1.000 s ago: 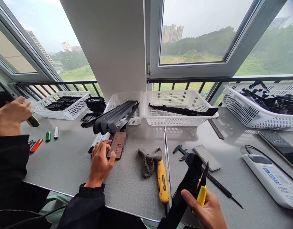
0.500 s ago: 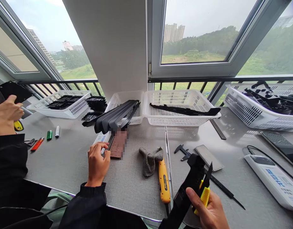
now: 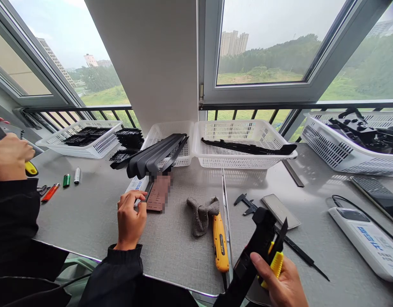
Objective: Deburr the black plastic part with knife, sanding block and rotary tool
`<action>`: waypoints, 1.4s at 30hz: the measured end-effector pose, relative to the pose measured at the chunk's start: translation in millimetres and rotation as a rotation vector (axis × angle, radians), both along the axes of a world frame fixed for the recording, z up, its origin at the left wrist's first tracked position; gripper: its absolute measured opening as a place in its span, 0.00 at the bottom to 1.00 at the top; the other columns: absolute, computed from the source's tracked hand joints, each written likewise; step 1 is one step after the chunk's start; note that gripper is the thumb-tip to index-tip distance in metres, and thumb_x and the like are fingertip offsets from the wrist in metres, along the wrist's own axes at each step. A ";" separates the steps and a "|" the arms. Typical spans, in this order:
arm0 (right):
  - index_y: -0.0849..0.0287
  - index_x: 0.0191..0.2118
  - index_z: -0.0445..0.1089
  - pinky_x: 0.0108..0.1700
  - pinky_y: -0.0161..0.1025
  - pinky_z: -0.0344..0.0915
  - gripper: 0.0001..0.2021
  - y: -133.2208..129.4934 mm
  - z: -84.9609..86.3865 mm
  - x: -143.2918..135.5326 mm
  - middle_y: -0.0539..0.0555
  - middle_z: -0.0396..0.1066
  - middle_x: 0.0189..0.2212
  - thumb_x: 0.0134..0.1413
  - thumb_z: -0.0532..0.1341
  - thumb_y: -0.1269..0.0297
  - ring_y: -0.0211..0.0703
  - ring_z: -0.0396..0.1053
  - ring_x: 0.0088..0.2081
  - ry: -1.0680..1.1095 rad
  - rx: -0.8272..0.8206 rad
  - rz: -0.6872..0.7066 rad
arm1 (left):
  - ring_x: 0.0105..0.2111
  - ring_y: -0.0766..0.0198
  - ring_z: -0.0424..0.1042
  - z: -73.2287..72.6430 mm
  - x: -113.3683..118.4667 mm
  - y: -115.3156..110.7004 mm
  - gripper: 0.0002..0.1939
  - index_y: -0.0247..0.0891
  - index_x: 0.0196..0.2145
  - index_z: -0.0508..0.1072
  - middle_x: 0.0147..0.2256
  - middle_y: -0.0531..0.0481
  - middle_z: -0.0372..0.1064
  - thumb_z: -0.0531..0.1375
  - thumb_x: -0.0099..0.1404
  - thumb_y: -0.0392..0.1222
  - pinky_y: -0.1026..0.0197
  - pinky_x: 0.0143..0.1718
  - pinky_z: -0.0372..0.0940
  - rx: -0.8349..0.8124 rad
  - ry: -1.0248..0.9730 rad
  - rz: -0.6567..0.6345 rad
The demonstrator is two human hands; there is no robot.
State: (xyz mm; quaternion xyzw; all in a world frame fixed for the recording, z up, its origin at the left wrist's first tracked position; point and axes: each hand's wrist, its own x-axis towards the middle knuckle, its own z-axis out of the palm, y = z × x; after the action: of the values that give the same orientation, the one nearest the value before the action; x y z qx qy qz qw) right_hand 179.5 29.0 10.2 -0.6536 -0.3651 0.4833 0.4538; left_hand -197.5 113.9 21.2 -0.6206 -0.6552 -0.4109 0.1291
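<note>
My right hand (image 3: 284, 279) grips a long black plastic part (image 3: 252, 251) together with a yellow-handled knife (image 3: 277, 262), whose dark blade points up. The part's lower end runs down out of view. My left hand (image 3: 131, 219) rests on the table, fingers loosely bent and a gap between thumb and index finger. Its fingertips are by a white device (image 3: 137, 184) and a thin dark strip (image 3: 149, 187); whether they touch is unclear. A brown printed piece (image 3: 156, 196), partly blurred, lies just beyond. Between my hands are a grey cloth (image 3: 199, 215) and a yellow corded tool (image 3: 220, 245).
Black curved parts (image 3: 154, 157) lean on a white basket (image 3: 169, 128). Another basket (image 3: 244, 161) holds a long black part. Calipers (image 3: 246, 204), a grey block (image 3: 281, 211) and a white device (image 3: 364, 241) lie right. A co-worker's hand (image 3: 11, 155) holds a yellow-handled knife at far left.
My two hands have barely moved. At far left, the co-worker's hand has shifted slightly right, and the black plate beside it has turned mostly out of sight.
</note>
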 end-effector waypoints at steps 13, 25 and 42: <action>0.57 0.24 0.71 0.24 0.35 0.64 0.34 2.1 -5.0 6.2 0.49 0.67 0.20 0.50 0.71 0.26 0.41 0.63 0.23 -0.073 0.088 0.068 | 0.50 0.46 0.79 -0.4 0.0 0.2 0.11 0.47 0.33 0.68 0.39 0.44 0.86 0.55 0.69 0.30 0.43 0.55 0.69 -0.015 -0.024 0.015; 0.58 0.26 0.75 0.26 0.36 0.66 0.33 1.9 -5.5 3.7 0.50 0.69 0.22 0.45 0.74 0.28 0.42 0.65 0.25 -0.056 0.065 0.093 | 0.49 0.43 0.77 7.5 1.9 1.2 0.11 0.47 0.33 0.68 0.39 0.42 0.84 0.55 0.68 0.30 0.40 0.55 0.69 -0.012 -0.057 0.018; 0.56 0.34 0.81 0.36 0.39 0.73 0.31 4.7 10.1 3.0 0.53 0.77 0.28 0.54 0.69 0.27 0.48 0.74 0.31 -0.030 0.113 0.345 | 0.24 0.59 0.79 -25.6 169.2 -106.9 0.26 0.52 0.69 0.64 0.29 0.56 0.81 0.60 0.78 0.54 0.57 0.33 0.76 -0.325 -0.329 -0.739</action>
State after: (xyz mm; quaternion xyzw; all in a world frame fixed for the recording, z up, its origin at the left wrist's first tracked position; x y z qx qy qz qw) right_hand 182.5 33.7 20.3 -0.5618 -0.5051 0.5229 0.3947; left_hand -28.3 6.9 -4.5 -0.7520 -0.4572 -0.4143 -0.2320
